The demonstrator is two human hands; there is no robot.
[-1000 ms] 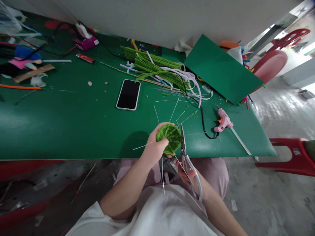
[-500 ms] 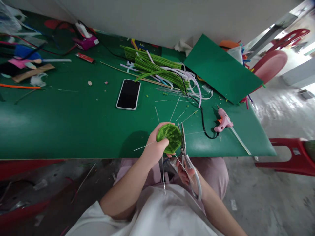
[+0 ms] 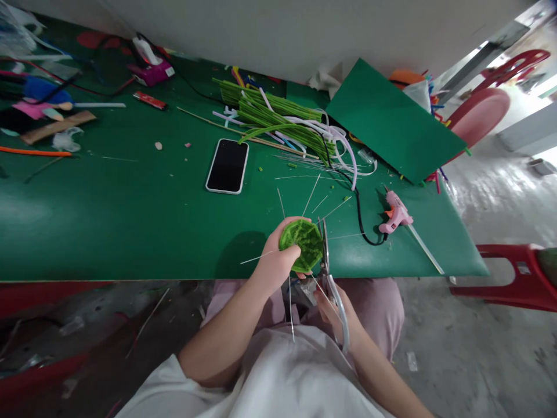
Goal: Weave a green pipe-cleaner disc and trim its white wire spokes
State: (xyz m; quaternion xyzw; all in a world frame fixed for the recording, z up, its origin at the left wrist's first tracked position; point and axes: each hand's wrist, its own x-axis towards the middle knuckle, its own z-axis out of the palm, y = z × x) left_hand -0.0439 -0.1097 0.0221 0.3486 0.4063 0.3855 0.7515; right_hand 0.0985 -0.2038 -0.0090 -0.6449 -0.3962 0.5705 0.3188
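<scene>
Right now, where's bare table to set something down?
Biggest patch: near left of the green tabletop, bordered by the orange fuzzy stick, white-rimmed black phone and near edge. Smaller: near edge, between the grey-handled scissors and pink glue gun. Crowded: the green fuzzy stem bundle beyond the phone, and thin wires around the green fuzzy hexagonal piece.

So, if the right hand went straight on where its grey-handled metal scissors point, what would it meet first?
With the scissors, the right hand would probably first meet the thin silvery wire slanting by their tips, though depth there is unclear.
</scene>
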